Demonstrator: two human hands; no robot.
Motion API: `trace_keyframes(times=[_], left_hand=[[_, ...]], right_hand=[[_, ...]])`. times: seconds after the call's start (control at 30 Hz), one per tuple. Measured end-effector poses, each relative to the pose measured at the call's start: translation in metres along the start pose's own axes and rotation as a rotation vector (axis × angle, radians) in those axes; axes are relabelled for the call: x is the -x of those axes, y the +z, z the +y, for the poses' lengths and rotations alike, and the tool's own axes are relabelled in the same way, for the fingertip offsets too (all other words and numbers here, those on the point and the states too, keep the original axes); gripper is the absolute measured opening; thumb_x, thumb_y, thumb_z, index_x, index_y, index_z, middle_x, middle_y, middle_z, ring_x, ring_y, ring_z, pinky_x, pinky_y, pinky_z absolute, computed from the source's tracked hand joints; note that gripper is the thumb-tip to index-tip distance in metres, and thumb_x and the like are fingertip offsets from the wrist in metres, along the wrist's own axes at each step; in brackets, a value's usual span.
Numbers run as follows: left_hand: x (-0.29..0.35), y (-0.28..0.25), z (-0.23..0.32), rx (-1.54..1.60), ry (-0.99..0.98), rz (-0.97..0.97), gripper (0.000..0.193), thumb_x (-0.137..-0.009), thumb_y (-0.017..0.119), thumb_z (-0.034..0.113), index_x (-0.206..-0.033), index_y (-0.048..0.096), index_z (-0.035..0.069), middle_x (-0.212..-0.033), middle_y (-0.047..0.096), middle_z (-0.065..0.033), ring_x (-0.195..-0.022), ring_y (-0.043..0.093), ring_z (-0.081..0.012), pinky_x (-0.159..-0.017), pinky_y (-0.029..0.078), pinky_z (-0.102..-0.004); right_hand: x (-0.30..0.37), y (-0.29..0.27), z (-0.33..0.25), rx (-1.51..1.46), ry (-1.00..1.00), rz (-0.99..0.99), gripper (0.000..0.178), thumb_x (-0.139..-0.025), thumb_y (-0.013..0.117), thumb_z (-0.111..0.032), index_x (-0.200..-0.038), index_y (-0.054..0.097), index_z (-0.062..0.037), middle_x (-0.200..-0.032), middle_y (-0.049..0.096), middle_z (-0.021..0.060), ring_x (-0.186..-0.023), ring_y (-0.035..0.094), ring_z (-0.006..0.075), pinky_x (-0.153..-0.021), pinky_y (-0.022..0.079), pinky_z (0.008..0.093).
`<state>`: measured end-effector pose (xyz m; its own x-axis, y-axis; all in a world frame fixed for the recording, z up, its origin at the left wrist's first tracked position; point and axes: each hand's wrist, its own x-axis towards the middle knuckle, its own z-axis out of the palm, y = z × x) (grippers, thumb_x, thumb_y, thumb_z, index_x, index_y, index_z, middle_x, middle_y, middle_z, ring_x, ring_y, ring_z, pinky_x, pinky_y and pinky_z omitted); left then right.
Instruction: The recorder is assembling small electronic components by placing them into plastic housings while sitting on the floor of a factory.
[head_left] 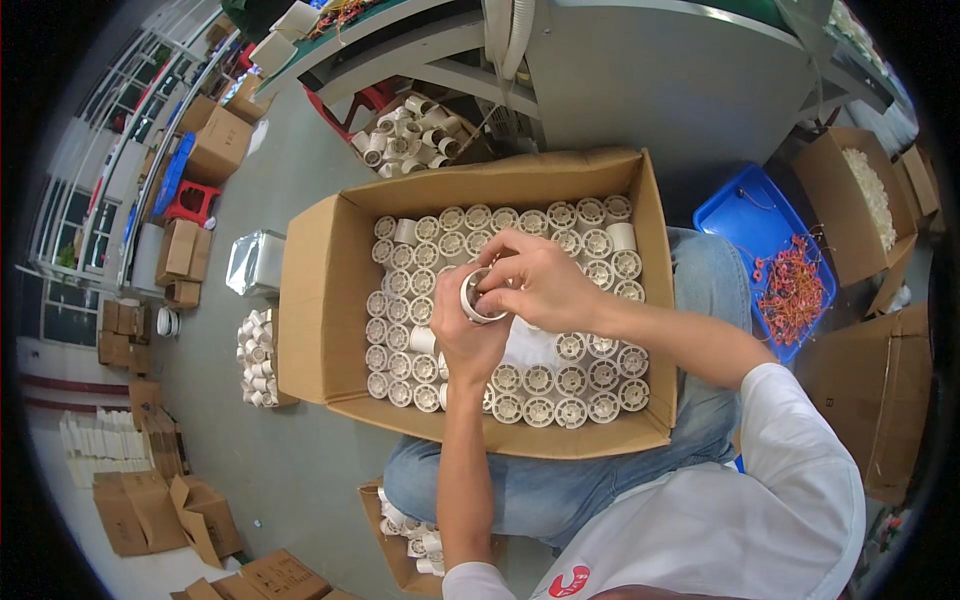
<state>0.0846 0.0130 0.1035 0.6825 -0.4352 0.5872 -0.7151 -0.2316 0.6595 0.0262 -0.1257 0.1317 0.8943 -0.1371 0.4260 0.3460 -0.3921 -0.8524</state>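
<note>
My left hand [466,345] is closed around a white round plastic housing [468,302], its open end turned up. The fingers of my right hand [548,287] are bent together and reach inside the housing's rim; whatever they pinch is hidden. Both hands are above an open cardboard carton [310,300] resting across my lap. Rows of similar white housings [571,380] fill much of the carton, most with their slotted round ends up and a few on their sides. A white patch [530,348] shows among the rows below my right hand.
To the right, a blue tray [730,215] holds a tangle of red-orange wired parts [793,290]. Beyond the carton stands a box of loose white cylinders [410,135] by a grey machine panel [660,90]. More white parts [258,360] and stacked cartons [200,515] are on the left.
</note>
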Motion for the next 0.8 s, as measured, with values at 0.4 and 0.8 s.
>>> trace_keyframes(times=[0.4,0.8], left_hand=[[0.0,0.005,-0.001,0.039,0.035,0.005,0.047,-0.061,0.079,-0.001,-0.102,0.058,0.003,-0.091,0.061,-0.0122,-0.079,0.06,-0.0301,-0.069,0.05,-0.0364],[-0.001,0.0,0.001,-0.148,0.265,0.044,0.043,-0.064,0.076,-0.002,-0.102,0.056,0.001,-0.093,0.06,-0.016,-0.081,0.06,-0.0332,-0.069,0.051,-0.0388]], right_hand=[[-0.001,-0.004,0.002,0.064,0.012,-0.039,0.009,-0.072,0.069,-0.005,-0.08,0.07,-0.002,-0.094,0.062,0.0112,-0.085,0.062,0.0261,-0.072,0.05,0.0343],[0.003,-0.002,0.004,-0.012,-0.107,-0.02,0.009,-0.07,0.071,-0.001,-0.078,0.068,-0.0004,-0.092,0.061,0.0108,-0.083,0.062,0.0262,-0.07,0.05,0.0354]])
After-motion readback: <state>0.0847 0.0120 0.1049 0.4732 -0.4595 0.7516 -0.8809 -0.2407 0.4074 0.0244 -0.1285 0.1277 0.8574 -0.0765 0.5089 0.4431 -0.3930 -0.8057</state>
